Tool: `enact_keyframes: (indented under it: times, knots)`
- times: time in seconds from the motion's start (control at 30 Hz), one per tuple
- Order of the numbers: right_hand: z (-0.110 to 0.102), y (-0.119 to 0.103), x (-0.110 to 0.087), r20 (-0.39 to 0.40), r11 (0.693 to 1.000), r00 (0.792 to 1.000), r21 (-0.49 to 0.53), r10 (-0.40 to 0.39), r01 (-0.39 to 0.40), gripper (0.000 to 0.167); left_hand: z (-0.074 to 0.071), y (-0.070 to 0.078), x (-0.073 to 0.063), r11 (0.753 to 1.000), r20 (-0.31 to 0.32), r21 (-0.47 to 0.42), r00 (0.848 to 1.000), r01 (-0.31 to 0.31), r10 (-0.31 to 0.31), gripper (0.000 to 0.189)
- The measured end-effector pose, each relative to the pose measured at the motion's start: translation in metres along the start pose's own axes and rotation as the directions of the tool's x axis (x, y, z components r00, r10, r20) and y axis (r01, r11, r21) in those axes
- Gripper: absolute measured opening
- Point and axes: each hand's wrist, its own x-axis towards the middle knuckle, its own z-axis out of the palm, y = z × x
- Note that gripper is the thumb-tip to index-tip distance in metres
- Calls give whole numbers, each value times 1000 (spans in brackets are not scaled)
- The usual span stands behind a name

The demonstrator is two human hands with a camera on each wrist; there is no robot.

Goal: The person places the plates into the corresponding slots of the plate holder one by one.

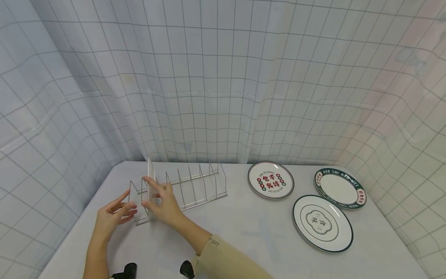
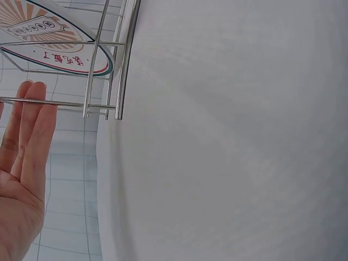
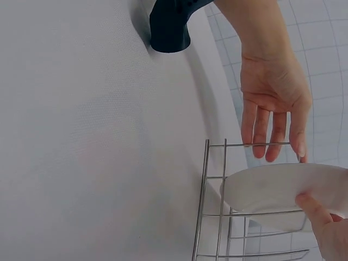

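A white plate (image 1: 150,170) stands on edge near the left end of a silver wire dish rack (image 1: 203,201). My right hand (image 1: 167,205) pinches the plate near its edge; in the right wrist view, a fingertip lies on the plate's plain white back (image 3: 261,187). The plate's printed face (image 2: 65,46), in the left wrist view, has an orange sunburst and a red and green rim. My left hand (image 1: 109,219) is at the rack's left end, its fingers extended past the end wire and seeming to touch it.
Three more plates lie flat on the white table at the right: one with red characters (image 1: 271,180), one with a dark green patterned rim (image 1: 339,188), one with a grey emblem (image 1: 323,223). A checked curtain (image 1: 223,85) surrounds the table's back and sides.
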Motion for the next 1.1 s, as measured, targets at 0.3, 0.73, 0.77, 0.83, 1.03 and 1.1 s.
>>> enact_keyframes:
  times: [0.3, 0.73, 0.77, 0.83, 1.03, 1.1]
  knots:
    - [-34, -3, -5, 82, 997, 997, 70, 11, -16, 67, 1, 1, -2, 999, 2, -44, 1000, 18, -18, 44]
    - [-152, 10, -37, -199, 883, 977, 468, 71, 31, 68, -1, -2, -1, 1000, 18, -15, 1000, 19, -18, 47]
    - [-161, 12, -41, -220, 871, 972, 489, 86, 34, 68, -1, -2, -1, 1000, 16, -5, 1000, 19, -19, 46]
    - [-179, 17, -50, -262, 854, 958, 519, 115, 40, 67, -2, -3, 0, 1000, 12, -7, 1000, 16, -16, 46]
    - [-233, 34, -84, -389, 851, 898, 525, 208, 30, 72, -1, -2, 0, 1000, 22, 7, 999, 25, -25, 48]
    - [-251, 40, -97, -430, 857, 866, 515, 254, 5, 72, -1, -2, 0, 1000, 27, -4, 999, 22, -22, 49]
